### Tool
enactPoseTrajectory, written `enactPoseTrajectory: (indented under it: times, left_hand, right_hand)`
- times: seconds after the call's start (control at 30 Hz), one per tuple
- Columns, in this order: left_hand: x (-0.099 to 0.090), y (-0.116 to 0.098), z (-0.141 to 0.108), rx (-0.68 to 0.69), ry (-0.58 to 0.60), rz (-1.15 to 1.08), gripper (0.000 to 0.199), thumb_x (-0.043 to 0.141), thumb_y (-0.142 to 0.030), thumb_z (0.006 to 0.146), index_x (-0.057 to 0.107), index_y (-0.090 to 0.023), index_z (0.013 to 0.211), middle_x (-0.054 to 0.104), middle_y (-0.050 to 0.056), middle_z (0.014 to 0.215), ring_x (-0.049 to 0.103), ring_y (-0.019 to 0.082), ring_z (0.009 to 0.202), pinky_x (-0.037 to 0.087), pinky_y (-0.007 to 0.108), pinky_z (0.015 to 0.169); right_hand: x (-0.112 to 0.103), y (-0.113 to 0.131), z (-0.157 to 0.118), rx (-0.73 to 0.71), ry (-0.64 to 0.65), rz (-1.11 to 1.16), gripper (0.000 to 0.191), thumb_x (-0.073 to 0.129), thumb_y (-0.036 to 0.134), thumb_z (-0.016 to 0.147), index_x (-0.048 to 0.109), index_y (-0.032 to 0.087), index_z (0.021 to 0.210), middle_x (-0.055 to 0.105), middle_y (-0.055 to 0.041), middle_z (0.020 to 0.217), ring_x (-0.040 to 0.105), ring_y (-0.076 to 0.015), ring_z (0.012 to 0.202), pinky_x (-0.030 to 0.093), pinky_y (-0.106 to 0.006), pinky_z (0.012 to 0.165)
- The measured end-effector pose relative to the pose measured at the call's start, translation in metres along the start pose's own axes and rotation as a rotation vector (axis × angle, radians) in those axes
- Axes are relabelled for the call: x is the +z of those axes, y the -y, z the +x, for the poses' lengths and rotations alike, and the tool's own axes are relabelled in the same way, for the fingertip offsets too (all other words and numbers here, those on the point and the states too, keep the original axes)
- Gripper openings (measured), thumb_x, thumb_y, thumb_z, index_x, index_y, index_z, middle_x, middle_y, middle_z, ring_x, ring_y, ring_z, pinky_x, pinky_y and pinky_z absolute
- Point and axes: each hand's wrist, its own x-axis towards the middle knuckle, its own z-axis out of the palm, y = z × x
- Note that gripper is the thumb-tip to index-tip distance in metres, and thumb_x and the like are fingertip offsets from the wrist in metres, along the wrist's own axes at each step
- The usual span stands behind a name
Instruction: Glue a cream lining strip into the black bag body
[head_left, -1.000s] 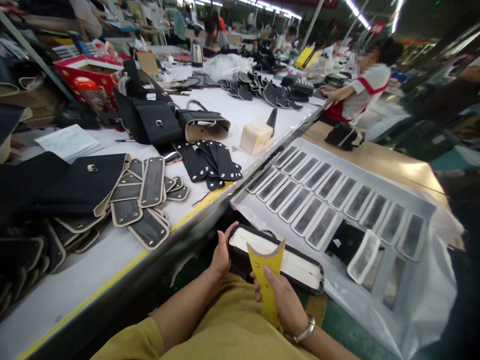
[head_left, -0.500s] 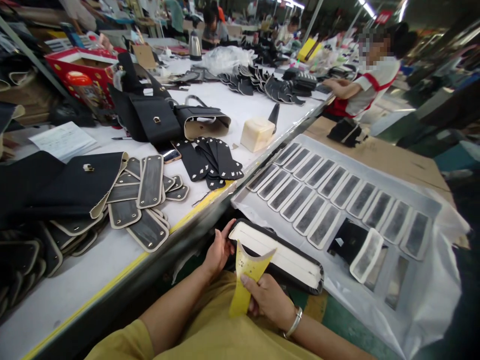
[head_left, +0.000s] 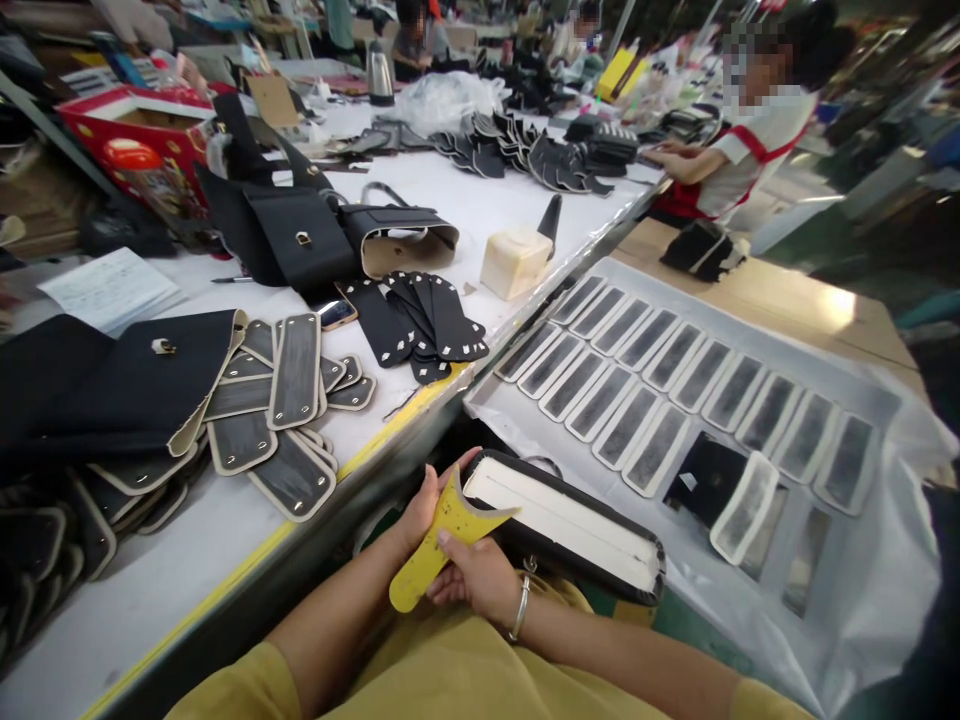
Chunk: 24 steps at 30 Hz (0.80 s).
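Note:
My right hand (head_left: 480, 578) is closed around a flat yellow scraper (head_left: 459, 530) with a curved, notched end. The scraper lies across the near left corner of a black handbag (head_left: 654, 560), whose long pale panel (head_left: 574, 520) faces up, marked by a thin line. My left hand (head_left: 427, 510) grips the left end of the handbag, its fingers partly hidden behind the scraper and the rim. To the right, a grey tray (head_left: 787, 350) carries rows of dark strips with pale borders. One strip (head_left: 744, 508) leans on a black piece (head_left: 703, 475).
On the white table (head_left: 180, 570) lie black strips with studs (head_left: 294, 370), an open black bag (head_left: 120, 385), black tabs (head_left: 420, 320) and a pale block (head_left: 514, 264) with a dark handle. A co-worker (head_left: 742, 140) is at the far right. The yellow-edged table border runs beside my left arm.
My right hand has moved left with the scraper, which has tilted so its notched end points right. My left hand still holds the handbag. The view has shifted slightly.

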Motion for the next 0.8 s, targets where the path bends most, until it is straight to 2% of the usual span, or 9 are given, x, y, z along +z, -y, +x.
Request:
enactPoseTrajectory:
  times: [0.23,0.33,0.6,0.8]
  left_hand:
    - [0.003,-0.018,0.007,-0.077,0.032,0.037,0.076,0.03,-0.071,0.08,0.037,-0.021,0.136,0.052,0.01,0.129,0.047,0.028,0.118,0.036,0.041,0.099]
    - [0.008,-0.023,0.008,-0.107,0.008,0.045,0.074,0.033,-0.069,0.081,0.036,-0.02,0.136,0.052,0.01,0.129,0.048,0.028,0.117,0.035,0.041,0.1]
    - [0.01,-0.022,0.014,-0.169,-0.092,0.145,0.056,0.027,-0.057,0.089,0.042,-0.024,0.131,0.058,0.005,0.122,0.053,0.024,0.112,0.038,0.041,0.099]
    - [0.01,-0.022,0.015,-0.123,-0.124,0.234,0.052,0.03,-0.05,0.092,0.044,-0.019,0.131,0.057,0.006,0.124,0.049,0.023,0.117,0.031,0.039,0.105]
  right_hand:
    - [0.005,0.005,0.001,-0.022,0.033,0.064,0.046,0.067,0.055,0.063,0.058,0.01,0.073,0.063,-0.0056,0.051,0.058,-0.0123,0.041,0.047,-0.021,0.042]
    - [0.005,0.01,-0.002,-0.016,0.052,0.082,0.048,0.067,0.058,0.06,0.059,0.012,0.07,0.062,-0.0044,0.049,0.056,-0.0116,0.04,0.047,-0.021,0.042]
    - [0.002,0.012,-0.002,0.014,0.037,0.14,0.049,0.069,0.062,0.054,0.061,0.015,0.064,0.062,-0.0055,0.047,0.056,-0.0126,0.039,0.046,-0.023,0.041]
    - [-0.003,0.013,-0.001,0.026,0.035,0.109,0.051,0.069,0.065,0.051,0.059,0.016,0.061,0.06,-0.0028,0.044,0.055,-0.0127,0.037,0.045,-0.023,0.04]
